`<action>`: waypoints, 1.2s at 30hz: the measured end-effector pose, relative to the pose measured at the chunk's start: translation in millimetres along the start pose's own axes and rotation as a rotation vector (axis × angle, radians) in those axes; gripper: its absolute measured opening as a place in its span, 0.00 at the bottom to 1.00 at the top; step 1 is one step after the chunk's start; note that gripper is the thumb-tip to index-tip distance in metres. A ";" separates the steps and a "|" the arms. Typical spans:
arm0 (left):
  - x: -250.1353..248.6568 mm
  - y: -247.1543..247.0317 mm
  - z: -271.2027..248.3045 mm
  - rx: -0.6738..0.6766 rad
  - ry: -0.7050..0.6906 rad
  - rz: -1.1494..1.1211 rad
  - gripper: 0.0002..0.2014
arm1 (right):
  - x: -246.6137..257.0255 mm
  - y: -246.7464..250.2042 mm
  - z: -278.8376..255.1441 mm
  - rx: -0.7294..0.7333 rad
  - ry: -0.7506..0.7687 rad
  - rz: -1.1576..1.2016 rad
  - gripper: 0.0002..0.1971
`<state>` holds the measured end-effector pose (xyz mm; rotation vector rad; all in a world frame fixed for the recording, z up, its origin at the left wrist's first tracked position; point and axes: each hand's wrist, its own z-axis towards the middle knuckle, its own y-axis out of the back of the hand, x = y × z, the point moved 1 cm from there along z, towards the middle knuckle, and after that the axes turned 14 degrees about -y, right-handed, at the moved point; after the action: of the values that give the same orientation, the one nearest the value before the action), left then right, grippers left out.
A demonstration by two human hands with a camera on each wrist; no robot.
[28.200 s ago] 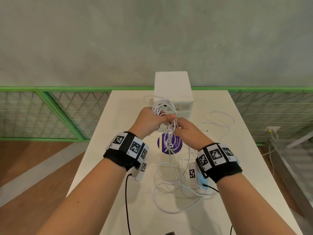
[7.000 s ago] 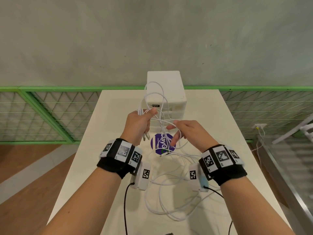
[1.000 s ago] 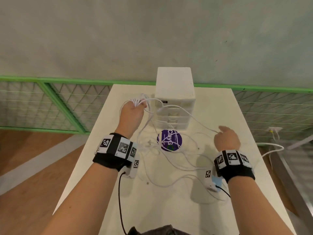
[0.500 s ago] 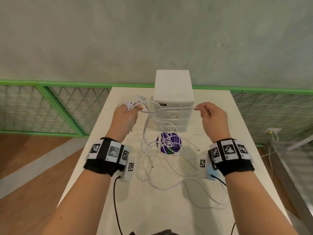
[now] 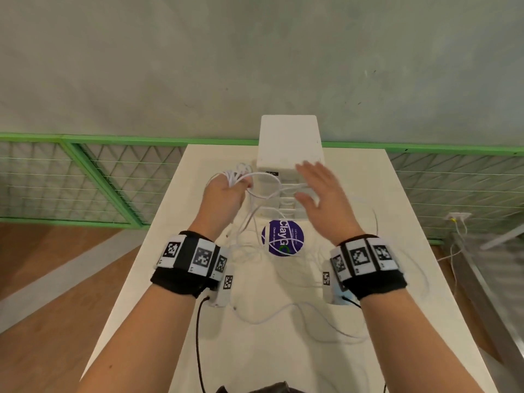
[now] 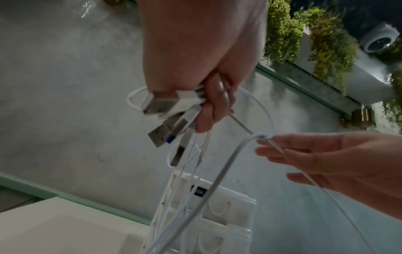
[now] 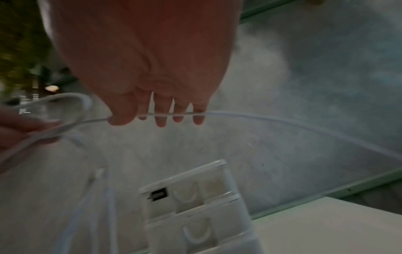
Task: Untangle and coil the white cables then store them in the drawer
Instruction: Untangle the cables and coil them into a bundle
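While bunched (plugs pinched), cables [image 6: 219, 173].

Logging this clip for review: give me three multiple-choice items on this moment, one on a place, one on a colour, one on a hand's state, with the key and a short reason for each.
1. Where does the drawer unit stand?
A. at the table's far edge, centred
B. on the floor
C. at the near left corner

2. What colour is the round sticker on the table?
A. red
B. purple
C. yellow

3. How is the right hand just now?
A. clenched in a fist, holding nothing
B. fingers straight and spread, a cable strand lying across them
C. resting flat on the table

Key: 1 A, the head view shows it at the far end, by the wall. 2 B, it is purple with white lettering. 3 B, both wrist views show straight fingers with the strand draped over them, while the left hand grips the bundled white cables by their plugs.
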<state>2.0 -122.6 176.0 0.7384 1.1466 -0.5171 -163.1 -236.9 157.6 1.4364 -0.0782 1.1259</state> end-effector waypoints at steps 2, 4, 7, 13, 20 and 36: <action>-5.4 -4.6 -0.6 0.007 -0.014 0.019 0.09 | 15.0 -10.0 -3.1 0.035 0.121 0.072 0.19; -5.5 -0.7 0.7 0.002 -0.036 0.023 0.10 | 14.4 -9.4 -4.8 0.001 0.143 0.199 0.14; 7.0 15.6 3.2 -0.050 0.009 -0.001 0.11 | -2.2 4.6 0.9 -0.198 0.050 0.265 0.11; 38.3 45.2 8.3 -0.215 0.140 0.048 0.17 | -58.0 46.0 13.4 -0.589 -0.374 0.331 0.12; 25.9 11.5 -1.6 -0.055 0.102 0.004 0.12 | -65.4 10.6 4.2 -0.199 -0.478 -0.091 0.25; 11.7 6.7 -1.5 0.030 0.091 0.082 0.17 | -70.3 -22.3 -15.7 0.169 -0.620 -0.154 0.18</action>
<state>9.9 -117.0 166.4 0.8382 1.1900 -0.4361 -194.5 -257.8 92.3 1.8688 -0.3089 0.5404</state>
